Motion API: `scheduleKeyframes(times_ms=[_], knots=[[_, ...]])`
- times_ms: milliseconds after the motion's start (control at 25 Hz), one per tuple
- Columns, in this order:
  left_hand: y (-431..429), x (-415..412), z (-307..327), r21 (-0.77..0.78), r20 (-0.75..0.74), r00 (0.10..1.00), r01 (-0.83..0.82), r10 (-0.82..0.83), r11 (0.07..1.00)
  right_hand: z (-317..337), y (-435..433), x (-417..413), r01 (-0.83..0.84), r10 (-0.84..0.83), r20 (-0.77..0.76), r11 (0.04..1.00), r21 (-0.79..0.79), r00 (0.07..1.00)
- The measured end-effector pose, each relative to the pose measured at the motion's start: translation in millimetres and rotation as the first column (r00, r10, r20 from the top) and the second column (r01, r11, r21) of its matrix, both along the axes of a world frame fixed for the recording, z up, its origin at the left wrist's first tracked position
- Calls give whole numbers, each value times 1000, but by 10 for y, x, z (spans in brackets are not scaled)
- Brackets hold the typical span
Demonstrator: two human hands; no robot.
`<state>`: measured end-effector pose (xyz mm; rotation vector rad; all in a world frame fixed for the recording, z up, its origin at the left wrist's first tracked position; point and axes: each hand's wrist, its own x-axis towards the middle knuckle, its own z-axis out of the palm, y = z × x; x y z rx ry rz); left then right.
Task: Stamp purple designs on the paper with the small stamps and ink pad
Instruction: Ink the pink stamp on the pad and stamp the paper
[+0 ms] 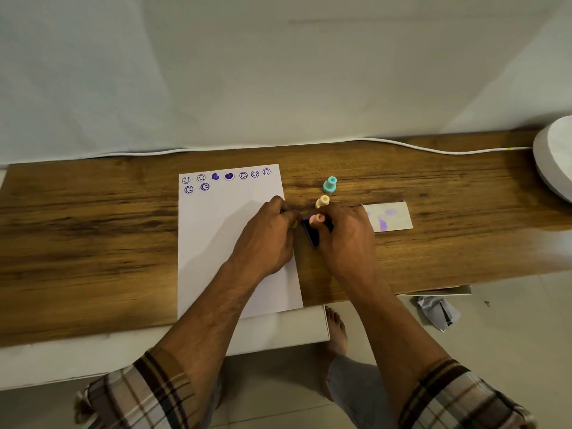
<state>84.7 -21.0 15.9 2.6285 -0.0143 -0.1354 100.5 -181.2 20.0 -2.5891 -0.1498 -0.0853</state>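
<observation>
A white paper (216, 243) lies on the wooden table (93, 236); purple smileys and two hearts run along its top edge. My right hand (346, 239) grips a small pink stamp (316, 218), pressed down on the dark purple ink pad (310, 233) just right of the paper. My left hand (269, 233) is closed at the pad's left edge, fingers curled against it; whether it grips the pad is hidden. A teal stamp (329, 184) and a cream stamp (322, 201) stand upright behind the pad.
A white scrap (393, 219) with faint purple smudges lies right of my hand. A white cable (433, 149) runs along the table's back edge. A white rounded object (554, 156) sits far right. Crumpled paper (438, 311) and a bare foot (335, 329) are on the floor.
</observation>
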Motion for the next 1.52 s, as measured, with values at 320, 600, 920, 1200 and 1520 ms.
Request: scheduleKeyframes(times_ms=[320,600,920,1200,1520], knots=[[773,-229,42,-18,94,978,-186,187,982,60,643,-214,-76,62,70,973,217,996],[1338,-501,30,36,68,976,-208,205,977,-36,1145,-344,-151,153,8,958,243,988],[1287,-649,112,155,-158,981,-84,108,984,-14,1274,-126,67,12,-210,928,367,978],[1189,-624,109,253,-109,981,-130,162,959,-30,1357,-44,41,25,-150,906,421,988],[1164,-589,76,250,-56,981,-164,183,954,-86,1420,57,-4,54,-106,907,421,993]])
